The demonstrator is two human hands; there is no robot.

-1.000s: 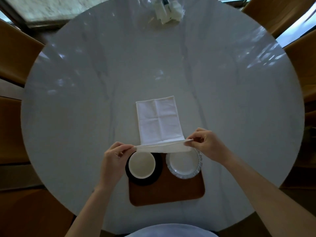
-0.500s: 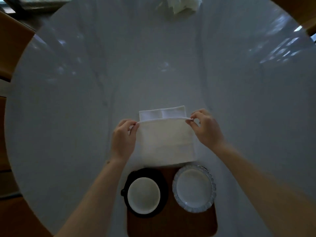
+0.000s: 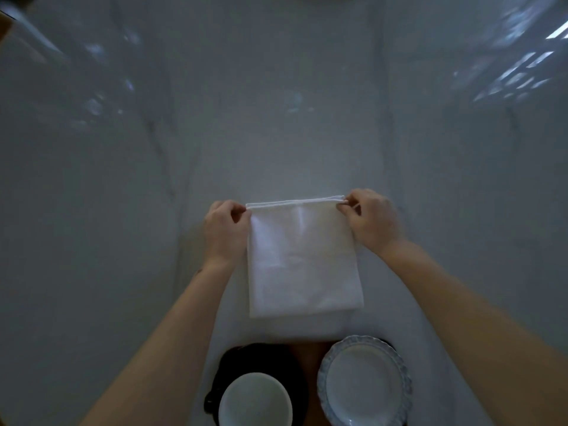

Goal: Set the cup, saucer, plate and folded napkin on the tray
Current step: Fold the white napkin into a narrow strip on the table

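While both hands, left hand (image 3: 226, 230) and right hand (image 3: 370, 221), pinch the napkin's (image 3: 302, 262) far corners | we judge folding underway | next: carry it to the tray (image 3: 310, 353).

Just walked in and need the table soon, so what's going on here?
A person is folding a white napkin on the marble table. The left hand and right hand each pinch a far corner of the napkin, lining up its edges. Nearer the person, a white cup on a dark saucer and a scalloped plate already sit on the brown tray. The napkin is not on the tray yet.
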